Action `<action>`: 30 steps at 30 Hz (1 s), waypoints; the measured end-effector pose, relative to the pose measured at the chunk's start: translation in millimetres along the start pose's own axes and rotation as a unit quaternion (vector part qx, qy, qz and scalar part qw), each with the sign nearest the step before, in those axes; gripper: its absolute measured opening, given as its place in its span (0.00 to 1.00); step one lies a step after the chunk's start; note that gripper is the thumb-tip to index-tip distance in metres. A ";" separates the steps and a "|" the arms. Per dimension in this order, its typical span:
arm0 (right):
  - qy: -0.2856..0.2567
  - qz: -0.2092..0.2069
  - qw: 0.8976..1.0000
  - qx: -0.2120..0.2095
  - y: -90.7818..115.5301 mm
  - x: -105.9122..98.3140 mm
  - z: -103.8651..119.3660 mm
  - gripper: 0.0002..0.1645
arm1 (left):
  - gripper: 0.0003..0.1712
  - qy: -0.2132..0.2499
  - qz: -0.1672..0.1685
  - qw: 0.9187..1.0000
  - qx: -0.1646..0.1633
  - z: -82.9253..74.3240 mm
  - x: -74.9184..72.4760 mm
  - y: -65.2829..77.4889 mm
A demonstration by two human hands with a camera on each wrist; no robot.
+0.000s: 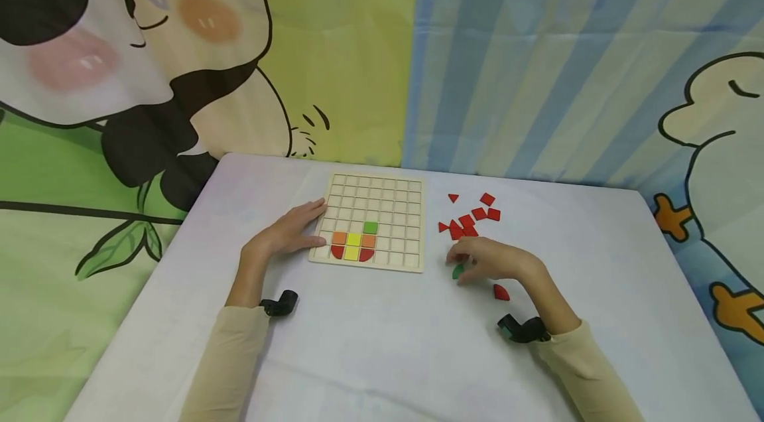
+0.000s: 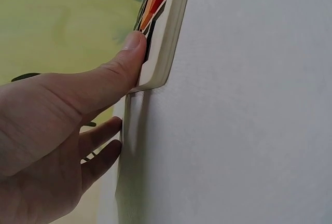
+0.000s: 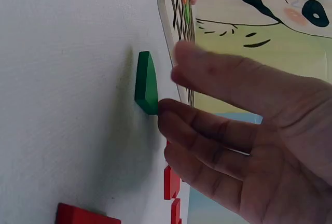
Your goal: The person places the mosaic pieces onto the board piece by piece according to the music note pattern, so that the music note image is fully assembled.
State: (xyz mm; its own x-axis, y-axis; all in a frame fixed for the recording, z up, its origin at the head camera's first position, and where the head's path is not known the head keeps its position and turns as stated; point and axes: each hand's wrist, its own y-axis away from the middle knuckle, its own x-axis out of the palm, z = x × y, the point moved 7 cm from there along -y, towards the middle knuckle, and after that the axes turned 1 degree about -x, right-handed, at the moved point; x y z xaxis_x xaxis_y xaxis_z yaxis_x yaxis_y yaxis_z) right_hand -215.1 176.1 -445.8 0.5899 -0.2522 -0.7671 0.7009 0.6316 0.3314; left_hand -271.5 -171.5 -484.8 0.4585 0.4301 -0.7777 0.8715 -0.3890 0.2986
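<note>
My left hand (image 1: 289,227) rests at the left edge of a wooden grid board (image 1: 396,223), its thumb (image 2: 122,63) on the board's near corner. Low on the board sit two yellow squares (image 1: 353,240), two orange squares, a green square (image 1: 371,227) and two red quarter-round pieces (image 1: 367,254). Right of the board, my right hand (image 1: 492,259) reaches over a green quarter-round piece (image 3: 147,84) on the table. In the right wrist view its fingertips are right at that piece's end, with the thumb held apart from it.
Beyond the right hand lie several loose red squares (image 1: 487,199) and small red triangles (image 1: 453,198). A red quarter-round piece (image 1: 501,292) lies nearer me, below the right hand. The white tabletop (image 1: 370,342) ends at a printed cloth backdrop (image 1: 334,50).
</note>
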 end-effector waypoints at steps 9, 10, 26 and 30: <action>0.021 0.021 0.999 0.034 -0.3 7.5 -7.8 0.20 | 0.51 0.006 0.002 1.000 -0.006 -1.2 0.0 0.2; 0.025 0.020 0.999 0.036 -1.1 8.0 -8.5 0.19 | 0.51 0.006 0.002 1.000 -0.007 -1.1 -0.1 0.3; 0.028 -0.004 1.000 0.008 -6.4 7.8 -8.9 0.13 | 0.51 0.000 0.001 1.000 -0.005 -1.2 -0.6 0.6; 0.015 0.001 1.000 0.011 -5.8 7.3 -9.2 0.12 | 0.51 -0.002 -0.001 1.000 -0.003 -1.1 -0.7 0.1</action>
State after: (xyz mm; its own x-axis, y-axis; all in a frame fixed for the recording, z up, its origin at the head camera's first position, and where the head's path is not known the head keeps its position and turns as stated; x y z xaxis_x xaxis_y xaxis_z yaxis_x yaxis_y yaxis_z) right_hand -218.6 177.4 -458.3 0.5788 -0.2283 -0.7829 0.7084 0.6162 0.3441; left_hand -271.5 -170.9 -483.6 0.4567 0.4269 -0.7805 0.8731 -0.3832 0.3013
